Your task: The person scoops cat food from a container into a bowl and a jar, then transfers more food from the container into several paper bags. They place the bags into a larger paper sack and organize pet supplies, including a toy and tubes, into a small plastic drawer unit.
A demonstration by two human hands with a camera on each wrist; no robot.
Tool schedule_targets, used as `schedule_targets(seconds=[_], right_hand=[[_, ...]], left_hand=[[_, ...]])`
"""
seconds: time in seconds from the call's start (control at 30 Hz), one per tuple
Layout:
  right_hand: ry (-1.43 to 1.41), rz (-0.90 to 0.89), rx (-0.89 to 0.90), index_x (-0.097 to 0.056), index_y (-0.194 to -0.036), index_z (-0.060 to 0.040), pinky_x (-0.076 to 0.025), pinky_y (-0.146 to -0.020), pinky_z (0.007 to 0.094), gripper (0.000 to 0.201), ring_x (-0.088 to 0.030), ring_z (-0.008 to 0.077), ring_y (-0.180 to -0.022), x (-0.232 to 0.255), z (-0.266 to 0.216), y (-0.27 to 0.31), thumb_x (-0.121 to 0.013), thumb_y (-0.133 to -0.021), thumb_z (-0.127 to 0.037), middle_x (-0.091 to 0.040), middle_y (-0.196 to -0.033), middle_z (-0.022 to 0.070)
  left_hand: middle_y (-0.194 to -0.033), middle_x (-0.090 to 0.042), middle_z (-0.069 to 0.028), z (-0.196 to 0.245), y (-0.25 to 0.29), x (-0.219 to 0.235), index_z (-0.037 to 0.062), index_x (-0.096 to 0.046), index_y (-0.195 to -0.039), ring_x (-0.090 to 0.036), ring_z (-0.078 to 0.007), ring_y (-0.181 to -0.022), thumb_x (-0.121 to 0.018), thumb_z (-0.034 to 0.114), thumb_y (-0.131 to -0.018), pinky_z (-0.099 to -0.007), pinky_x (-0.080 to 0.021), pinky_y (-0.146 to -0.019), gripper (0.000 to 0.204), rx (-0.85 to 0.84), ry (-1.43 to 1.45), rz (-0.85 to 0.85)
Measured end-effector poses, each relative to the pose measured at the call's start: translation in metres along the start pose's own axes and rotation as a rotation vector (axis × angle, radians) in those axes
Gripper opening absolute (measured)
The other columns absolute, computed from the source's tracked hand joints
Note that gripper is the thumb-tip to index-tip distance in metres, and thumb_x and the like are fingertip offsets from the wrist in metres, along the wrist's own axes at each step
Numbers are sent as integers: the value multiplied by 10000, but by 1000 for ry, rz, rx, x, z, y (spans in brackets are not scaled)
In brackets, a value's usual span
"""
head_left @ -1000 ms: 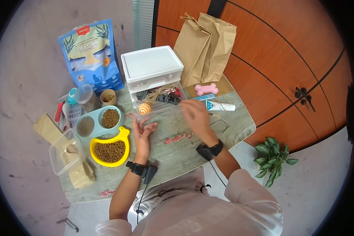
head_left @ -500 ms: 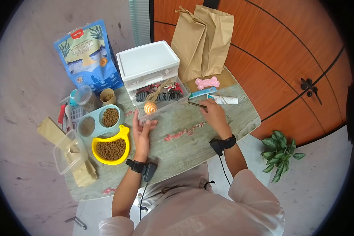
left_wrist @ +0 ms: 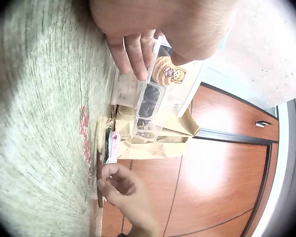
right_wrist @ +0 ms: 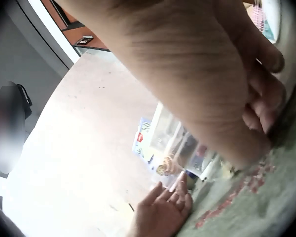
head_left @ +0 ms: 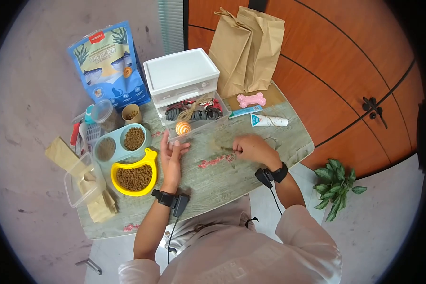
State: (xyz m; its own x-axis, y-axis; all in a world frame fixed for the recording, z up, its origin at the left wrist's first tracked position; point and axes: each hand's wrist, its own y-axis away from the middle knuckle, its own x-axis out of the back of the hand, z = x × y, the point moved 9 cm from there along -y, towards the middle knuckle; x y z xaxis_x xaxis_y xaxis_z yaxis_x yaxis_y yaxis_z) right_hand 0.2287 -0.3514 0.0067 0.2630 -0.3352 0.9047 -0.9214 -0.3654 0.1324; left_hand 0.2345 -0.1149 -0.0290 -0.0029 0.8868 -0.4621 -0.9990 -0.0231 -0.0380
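Observation:
My right hand (head_left: 258, 149) pinches a thin brown stick (left_wrist: 100, 192) with a pale bristly tuft (left_wrist: 103, 132) at its far end. The tuft is blurred in the head view and hovers low over the tabletop, in front of the drawer. My left hand (head_left: 172, 163) rests with loosely extended fingers at the front left corner of the pulled-out clear drawer (head_left: 208, 127). Inside that drawer lie an orange-and-white striped ball (head_left: 182, 128) and several grey, red and tan rope toys (head_left: 194, 112).
Right of the drawer are a pink bone toy (head_left: 252, 99), a slim blue pack (head_left: 245, 112) and a white tube (head_left: 270, 120). To the left stand a yellow bowl of kibble (head_left: 149, 158), a light-blue double bowl (head_left: 112, 162) and a blue food bag (head_left: 113, 85). Paper bags (head_left: 229, 61) stand behind.
My right hand, blurred and without a visible stick at first, then shows the stick beside the tube. It has since drawn the stick toward the table's front. The left hand stays at the drawer.

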Motion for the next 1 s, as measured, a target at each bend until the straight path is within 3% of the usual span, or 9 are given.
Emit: schedule_targets(seconds=[0.13, 0.2, 0.23, 0.3, 0.5, 0.73, 0.8, 0.93, 1.0], right_hand=[[-117, -107, 95, -601, -832, -56, -471, -602, 340, 143, -629, 246, -706, 22, -36, 8, -672, -718, -104, -634, -792, 74], [-227, 96, 220, -589, -858, -72, -468, -604, 336, 150, -627, 240, -713, 73, -68, 8, -667, -736, -110, -620, -791, 64], [-232, 99, 218, -589, -858, -72, -468, -604, 336, 150, -627, 240, -713, 81, -75, 4, -667, -736, -110, -620, -791, 64], [-81, 374, 243, -578, -883, -81, -466, -606, 332, 148, -627, 230, -723, 114, -89, -2, -659, -760, -103, -599, -805, 59], [20, 529, 402, -579, -888, -76, -474, -612, 339, 118, -624, 232, -731, 111, -107, -45, -642, -790, -94, -590, -867, 44], [82, 559, 475, -598, -885, -70, -478, -622, 353, 93, -613, 262, -730, 92, -109, -66, -637, -806, -97, -592, -886, 51], [-65, 597, 401, -615, -910, -68, -476, -642, 354, 99, -609, 269, -754, 102, -92, -65, -631, -819, -103, -596, -908, 58], [-92, 601, 346, -625, -940, -71, -473, -670, 364, 124, -605, 273, -792, 115, -79, -55, -632, -824, -115, -601, -930, 69], [-90, 416, 341, -625, -941, -65, -471, -711, 371, 134, -598, 277, -831, 100, -78, -55, -636, -822, -124, -604, -925, 73]], left_hand=[[-1180, -558, -114, -1, -1, 1, 76, -212, -1462, -622, -173, -940, -506, 189, -967, -288, -498, -816, 587, 2, -1, 6], [-1178, -558, -115, -1, -1, 1, 77, -212, -1463, -622, -173, -938, -506, 184, -967, -287, -498, -815, 586, 13, -10, 2], [-1177, -559, -116, -1, -1, 0, 77, -213, -1463, -622, -173, -937, -505, 179, -967, -287, -499, -814, 585, 19, -15, -1], [-1172, -562, -116, -2, -1, 1, 77, -213, -1463, -623, -172, -932, -505, 175, -967, -287, -500, -812, 584, 20, -11, 2], [-1147, -575, -112, -3, -3, 2, 71, -215, -1461, -626, -168, -916, -505, 165, -966, -290, -503, -805, 581, 13, 7, 11], [-1182, -566, -113, -6, -3, 2, 68, -216, -1457, -626, -165, -915, -508, 169, -964, -288, -502, -808, 582, 25, -9, 2], [-1185, -565, -116, -4, -3, 2, 68, -218, -1456, -626, -166, -915, -506, 165, -965, -288, -502, -809, 578, 20, -12, 2], [-1186, -563, -124, -3, -2, 0, 61, -218, -1453, -627, -172, -915, -504, 157, -965, -291, -503, -809, 574, 14, -9, 8], [-1186, -561, -123, -4, -2, 1, 57, -216, -1452, -627, -174, -915, -507, 159, -963, -293, -503, -808, 578, 24, -16, 12]])
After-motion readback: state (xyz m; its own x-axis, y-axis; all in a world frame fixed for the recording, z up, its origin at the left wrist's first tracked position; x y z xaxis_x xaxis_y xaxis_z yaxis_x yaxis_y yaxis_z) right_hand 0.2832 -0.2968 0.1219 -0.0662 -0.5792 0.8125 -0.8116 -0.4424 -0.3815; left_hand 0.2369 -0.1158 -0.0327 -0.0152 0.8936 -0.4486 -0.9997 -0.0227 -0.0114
